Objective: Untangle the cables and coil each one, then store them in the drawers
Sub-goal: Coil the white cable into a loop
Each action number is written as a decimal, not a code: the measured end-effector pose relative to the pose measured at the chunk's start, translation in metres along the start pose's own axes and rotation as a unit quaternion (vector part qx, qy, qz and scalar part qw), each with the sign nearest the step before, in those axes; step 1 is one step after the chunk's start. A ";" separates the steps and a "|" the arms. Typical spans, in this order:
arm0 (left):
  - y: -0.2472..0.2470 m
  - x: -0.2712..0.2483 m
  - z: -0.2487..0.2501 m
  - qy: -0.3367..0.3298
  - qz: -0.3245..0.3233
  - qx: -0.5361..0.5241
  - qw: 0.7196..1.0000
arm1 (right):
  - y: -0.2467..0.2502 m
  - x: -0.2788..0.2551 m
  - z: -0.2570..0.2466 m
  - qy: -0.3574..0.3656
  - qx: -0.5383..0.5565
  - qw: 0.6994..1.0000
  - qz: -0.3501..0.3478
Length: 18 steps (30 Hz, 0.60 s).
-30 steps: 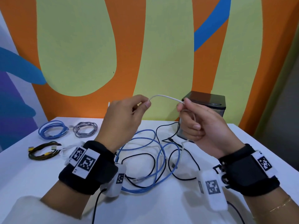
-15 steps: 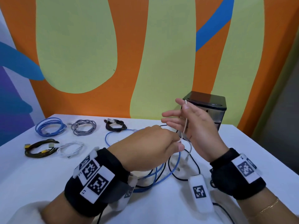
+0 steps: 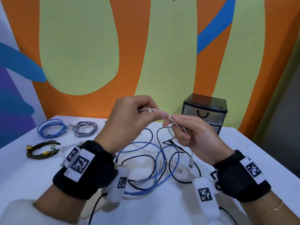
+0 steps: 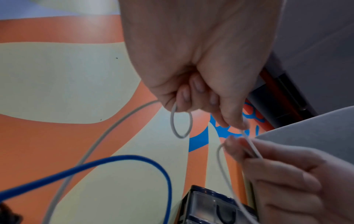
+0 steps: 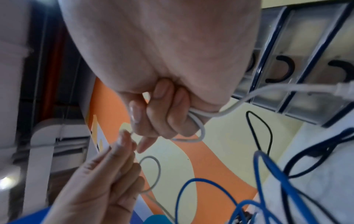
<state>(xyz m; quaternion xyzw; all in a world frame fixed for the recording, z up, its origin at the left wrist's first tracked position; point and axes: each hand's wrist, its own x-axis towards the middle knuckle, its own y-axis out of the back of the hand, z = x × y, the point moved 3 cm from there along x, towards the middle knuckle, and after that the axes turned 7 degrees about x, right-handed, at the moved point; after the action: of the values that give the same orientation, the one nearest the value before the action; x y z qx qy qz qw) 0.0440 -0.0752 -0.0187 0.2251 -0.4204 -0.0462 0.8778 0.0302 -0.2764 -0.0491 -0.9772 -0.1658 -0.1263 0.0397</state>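
No readable text; wrist bands [image 3: 76,166] bear coded square markers only, seemingly.

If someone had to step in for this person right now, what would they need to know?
Left hand and right hand both pinch the white cable, held above the table mid-coiling.
A blue cable and a black cable lie tangled on the table below the hands.
Done: coils set aside at the left, among them a blue coil, a grey coil and a dark coil.
Left: finish coiling the white cable, untangle and coil the rest, store them all in the drawers, which look closed.
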 end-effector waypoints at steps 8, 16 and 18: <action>0.014 0.003 -0.004 -0.060 0.131 0.080 0.986 | -0.001 -0.006 -0.008 -0.030 0.188 0.977 -0.094; -0.013 -0.001 -0.022 0.030 -0.088 0.183 0.979 | 0.004 -0.005 -0.018 0.028 0.327 0.943 -0.054; -0.025 -0.005 -0.015 0.033 -0.156 0.174 0.972 | 0.004 -0.003 -0.019 0.058 0.326 0.944 -0.016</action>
<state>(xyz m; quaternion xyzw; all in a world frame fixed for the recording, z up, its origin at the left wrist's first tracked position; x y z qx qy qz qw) 0.0546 -0.0908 -0.0412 0.4390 -0.3524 -0.1014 0.8202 0.0242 -0.2836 -0.0318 -0.8991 -0.2111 -0.1222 0.3634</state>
